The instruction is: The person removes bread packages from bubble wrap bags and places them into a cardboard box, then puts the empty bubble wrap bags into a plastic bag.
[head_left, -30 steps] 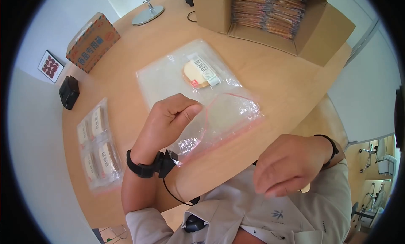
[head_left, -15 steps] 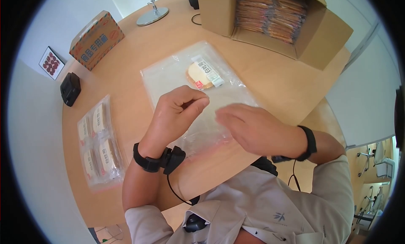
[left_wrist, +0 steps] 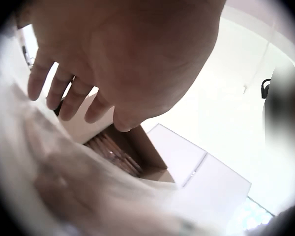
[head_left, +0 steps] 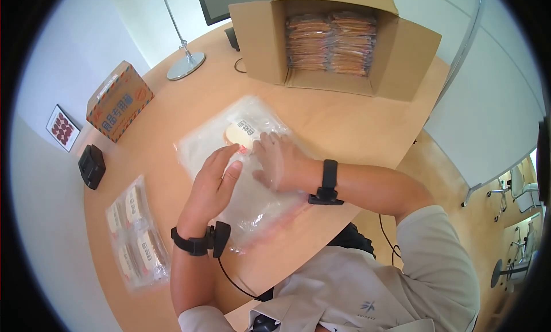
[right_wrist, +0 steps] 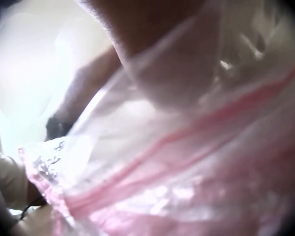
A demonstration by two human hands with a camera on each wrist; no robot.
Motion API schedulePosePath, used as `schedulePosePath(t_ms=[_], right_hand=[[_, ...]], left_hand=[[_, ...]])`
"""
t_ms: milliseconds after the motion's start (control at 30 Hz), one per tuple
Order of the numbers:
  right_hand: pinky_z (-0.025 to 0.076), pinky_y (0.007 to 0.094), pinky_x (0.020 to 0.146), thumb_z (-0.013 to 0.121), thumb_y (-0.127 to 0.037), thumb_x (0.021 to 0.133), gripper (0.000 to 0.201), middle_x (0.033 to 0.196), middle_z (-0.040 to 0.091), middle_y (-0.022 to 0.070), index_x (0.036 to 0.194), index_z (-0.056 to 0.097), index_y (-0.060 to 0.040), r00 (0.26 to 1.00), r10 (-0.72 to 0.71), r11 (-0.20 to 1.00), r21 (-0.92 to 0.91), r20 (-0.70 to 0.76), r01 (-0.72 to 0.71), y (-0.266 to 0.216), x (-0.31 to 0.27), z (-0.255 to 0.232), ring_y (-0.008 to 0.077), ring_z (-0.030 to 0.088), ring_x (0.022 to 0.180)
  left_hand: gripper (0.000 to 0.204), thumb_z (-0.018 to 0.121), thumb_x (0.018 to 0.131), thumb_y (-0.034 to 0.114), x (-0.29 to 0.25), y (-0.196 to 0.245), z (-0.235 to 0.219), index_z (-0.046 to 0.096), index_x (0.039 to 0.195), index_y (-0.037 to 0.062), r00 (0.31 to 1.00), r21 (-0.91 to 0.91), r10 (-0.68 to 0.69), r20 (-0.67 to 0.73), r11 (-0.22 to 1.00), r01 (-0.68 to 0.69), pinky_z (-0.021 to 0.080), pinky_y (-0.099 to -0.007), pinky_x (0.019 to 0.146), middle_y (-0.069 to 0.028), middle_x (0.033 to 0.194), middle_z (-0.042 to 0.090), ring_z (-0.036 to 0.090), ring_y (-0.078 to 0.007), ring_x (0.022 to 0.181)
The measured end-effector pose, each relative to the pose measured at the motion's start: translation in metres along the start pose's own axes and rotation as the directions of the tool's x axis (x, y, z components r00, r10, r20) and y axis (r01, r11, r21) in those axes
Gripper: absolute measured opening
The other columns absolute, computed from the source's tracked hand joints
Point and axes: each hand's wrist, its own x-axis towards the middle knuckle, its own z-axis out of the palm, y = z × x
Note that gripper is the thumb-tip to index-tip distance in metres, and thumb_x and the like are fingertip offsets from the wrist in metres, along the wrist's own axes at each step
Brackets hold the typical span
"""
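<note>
A large clear plastic bag (head_left: 198,142) with a pink zip strip (right_wrist: 182,130) along its near end lies on the table. One wrapped bread slice (head_left: 239,135) with a white printed label shows near the far half of the bag. My right hand (head_left: 281,160) reaches under the bag's upper film, fingers spread close to the slice; the film covers the hand (right_wrist: 162,64) in the right wrist view. Over the bag's left part, my left hand (head_left: 209,191) is held with straight fingers, fingertips near the slice. Its palm (left_wrist: 132,59) appears bare in the left wrist view.
A filled clear bag (head_left: 138,237) of several bread slices lies at the left. An open carton (head_left: 258,51) at the back holds stacked packets (head_left: 330,45). Further left stand a lamp base (head_left: 186,66), a printed box (head_left: 121,101) and a black device (head_left: 92,167).
My right hand has moved from beside the table's near edge forward into the bag. The curled left fingers have straightened. The head view has shifted, bringing more of the carton into sight.
</note>
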Motion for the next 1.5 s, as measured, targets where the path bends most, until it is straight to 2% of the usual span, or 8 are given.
schedulePosePath(t_ms=[200, 367, 467, 633, 833, 1233, 1367, 1500], right_hand=[[0.042, 0.0484, 0.102, 0.072, -0.033, 0.082, 0.061, 0.126, 0.052, 0.0283, 0.122, 0.055, 0.0101, 0.982, -0.189, 0.98, 0.055, -0.005, 0.189, -0.003, -0.06, -0.007, 0.0417, 0.051, 0.118], [0.04, 0.0482, 0.104, 0.074, -0.04, 0.08, 0.06, 0.123, 0.056, 0.0278, 0.113, 0.062, 0.0096, 0.942, -0.326, 0.942, -0.115, -0.077, 0.316, 0.005, -0.127, -0.024, 0.0401, 0.052, 0.12], [0.039, 0.0493, 0.11, 0.077, -0.038, 0.079, 0.062, 0.134, 0.051, 0.0262, 0.115, 0.06, 0.0093, 0.925, -0.37, 0.929, 0.015, 0.086, 0.37, 0.02, -0.152, -0.037, 0.041, 0.049, 0.126], [0.044, 0.0476, 0.106, 0.079, -0.033, 0.079, 0.059, 0.13, 0.054, 0.0246, 0.118, 0.061, 0.0067, 0.92, -0.374, 0.894, 0.221, -0.115, 0.391, 0.032, -0.151, -0.029, 0.041, 0.05, 0.128], [0.038, 0.0516, 0.11, 0.074, -0.041, 0.083, 0.059, 0.134, 0.055, 0.0198, 0.122, 0.062, 0.0017, 0.895, -0.434, 0.886, 0.129, -0.104, 0.445, 0.009, -0.125, -0.012, 0.0383, 0.049, 0.131], [0.038, 0.0483, 0.109, 0.074, -0.037, 0.084, 0.06, 0.131, 0.057, 0.0104, 0.132, 0.059, -0.0038, 0.804, -0.595, 0.788, 0.199, 0.0, 0.583, 0.034, -0.178, -0.032, 0.0255, 0.051, 0.126], [0.043, 0.0443, 0.105, 0.076, -0.029, 0.079, 0.049, 0.122, 0.062, 0.0065, 0.122, 0.066, -0.0085, 0.775, -0.619, 0.776, 0.049, -0.127, 0.628, 0.05, -0.2, -0.03, 0.023, 0.058, 0.118], [0.053, 0.0412, 0.089, 0.072, -0.013, 0.079, 0.026, 0.101, 0.069, 0.0059, 0.105, 0.071, -0.0089, 0.86, -0.452, 0.753, 0.415, -0.238, 0.511, 0.065, -0.211, -0.059, 0.0247, 0.067, 0.095]], left_hand=[[0.044, 0.059, 0.096, 0.024, 0.001, -0.077, 0.001, 0.056, 0.132, -0.0032, 0.982, 0.347, -0.067, 0.175, 0.938, 0.002, 0.044, -0.0461, 0.106, -0.0244, 0.135, 0.058, 0.054, -0.0429, 0.125], [0.046, 0.062, 0.096, 0.025, 0.002, -0.069, 0.0, 0.056, 0.132, -0.0039, 0.974, 0.36, -0.148, 0.171, 0.93, 0.078, 0.043, -0.0435, 0.108, -0.0251, 0.136, 0.056, 0.053, -0.0416, 0.127], [0.047, 0.064, 0.094, 0.025, 0.003, -0.063, 0.002, 0.057, 0.132, -0.0018, 0.973, 0.403, -0.14, 0.183, 0.914, 0.056, 0.043, -0.0436, 0.108, -0.0243, 0.137, 0.056, 0.053, -0.0414, 0.127], [0.048, 0.066, 0.093, 0.023, 0.016, -0.046, -0.001, 0.056, 0.134, 0.0014, 0.972, 0.444, -0.145, 0.186, 0.895, 0.049, 0.044, -0.045, 0.107, -0.0237, 0.138, 0.056, 0.052, -0.0408, 0.128], [0.052, 0.059, 0.096, 0.031, 0.087, -0.059, 0.04, 0.052, 0.141, 0.0069, 0.926, 0.486, 0.086, 0.367, 0.831, -0.27, 0.041, -0.0512, 0.108, -0.0215, 0.145, 0.05, 0.047, -0.0379, 0.135], [0.066, 0.051, 0.1, 0.05, 0.103, -0.06, 0.032, 0.043, 0.151, 0.0091, 0.899, 0.545, -0.126, 0.419, 0.827, -0.138, 0.031, -0.0524, 0.116, -0.0235, 0.156, 0.037, 0.038, -0.0405, 0.143], [0.068, 0.061, 0.097, 0.046, 0.072, -0.035, -0.036, 0.043, 0.15, 0.0062, 0.979, 0.526, 0.043, 0.2, 0.838, -0.144, 0.034, -0.052, 0.115, -0.0262, 0.151, 0.044, 0.041, -0.042, 0.14], [0.069, 0.06, 0.096, 0.047, -0.004, -0.096, -0.037, 0.044, 0.149, 0.0072, 0.946, 0.665, -0.155, 0.284, 0.743, -0.078, 0.032, -0.0503, 0.115, -0.0256, 0.149, 0.045, 0.04, -0.0406, 0.141]])
